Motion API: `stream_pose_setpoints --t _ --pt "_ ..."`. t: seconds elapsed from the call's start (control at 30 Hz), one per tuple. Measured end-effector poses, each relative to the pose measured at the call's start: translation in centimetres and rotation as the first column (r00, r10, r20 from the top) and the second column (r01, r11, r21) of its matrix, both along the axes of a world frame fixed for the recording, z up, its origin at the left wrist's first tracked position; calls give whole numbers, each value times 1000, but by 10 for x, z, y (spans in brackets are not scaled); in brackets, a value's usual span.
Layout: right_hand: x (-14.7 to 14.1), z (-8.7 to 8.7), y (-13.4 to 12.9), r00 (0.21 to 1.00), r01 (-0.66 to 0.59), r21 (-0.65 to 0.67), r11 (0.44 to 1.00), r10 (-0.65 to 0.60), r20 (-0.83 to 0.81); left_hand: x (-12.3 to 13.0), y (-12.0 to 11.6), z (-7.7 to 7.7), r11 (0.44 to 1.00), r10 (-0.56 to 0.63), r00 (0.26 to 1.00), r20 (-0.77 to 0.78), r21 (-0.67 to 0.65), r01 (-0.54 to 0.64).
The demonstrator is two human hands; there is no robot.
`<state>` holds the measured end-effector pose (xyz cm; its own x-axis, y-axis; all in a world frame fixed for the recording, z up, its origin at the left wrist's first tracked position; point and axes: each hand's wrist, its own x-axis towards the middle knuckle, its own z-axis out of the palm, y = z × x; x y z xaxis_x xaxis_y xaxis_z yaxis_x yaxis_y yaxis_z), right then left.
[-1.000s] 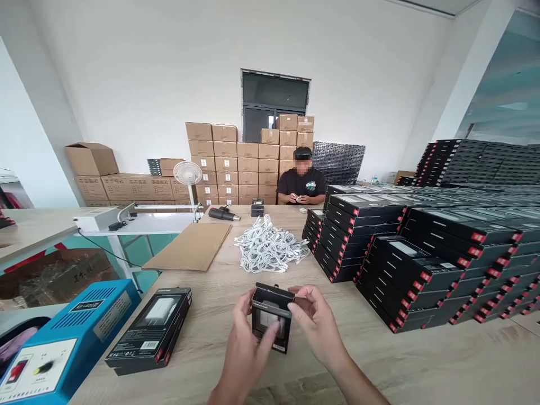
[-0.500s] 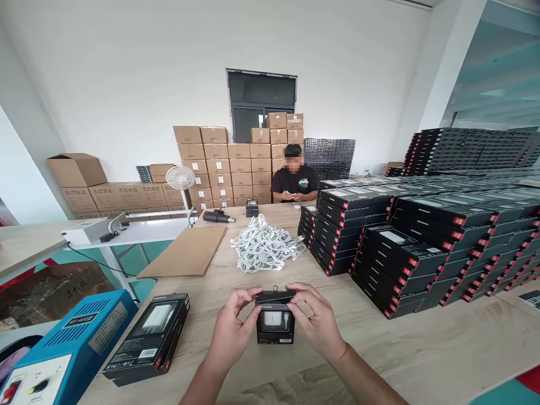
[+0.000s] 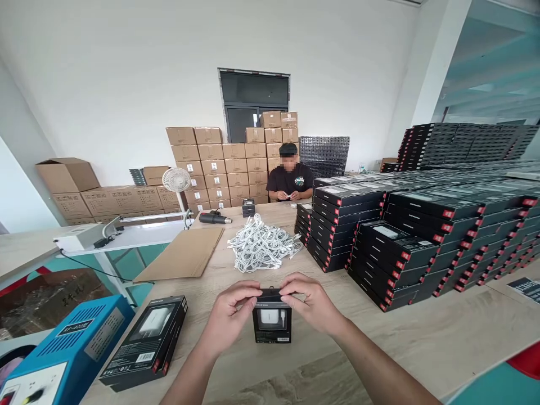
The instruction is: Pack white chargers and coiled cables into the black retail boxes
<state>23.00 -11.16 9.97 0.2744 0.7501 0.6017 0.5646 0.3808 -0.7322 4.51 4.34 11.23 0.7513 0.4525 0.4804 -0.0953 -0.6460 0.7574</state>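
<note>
A small black charger box (image 3: 272, 333) stands upright on the table in front of me. Through its window a white charger and a cable plug show. My left hand (image 3: 231, 314) pinches the top left corner of the box between thumb and fingers. At the top right corner, my right hand (image 3: 313, 304) grips it the same way. The lid looks pressed down flat, with a small hanging loop at its back edge. Left of my hands lie two black charger boxes (image 3: 148, 337), one on the other.
White cables (image 3: 264, 247) lie heaped mid-table beside flat cardboard (image 3: 181, 256) and a heat gun (image 3: 215, 217). Stacked black boxes (image 3: 388, 264) fill the right side. A blue machine (image 3: 71, 343) stands front left. Across the table sits a co-worker (image 3: 291, 180), both hands on something small.
The box's lid, tilted up before, now sits flat under my fingers. Both hands keep hold of the box. The whole view has shifted slightly.
</note>
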Motion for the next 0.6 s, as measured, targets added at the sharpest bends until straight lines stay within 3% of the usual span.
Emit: stream_pose_setpoints --t 0.23,0.43,0.6 --pt "4 -11 -11 996 -80 -54 995 82 44 -6 1 -18 992 -13 1000 28 -124 17" --pt "10 -4 -11 985 -150 -105 983 158 70 -8 3 -26 978 -80 996 34 -190 85" --pt "12 0 -6 959 -232 -161 959 197 -206 -5 -2 -20 950 -94 994 49 -293 105"
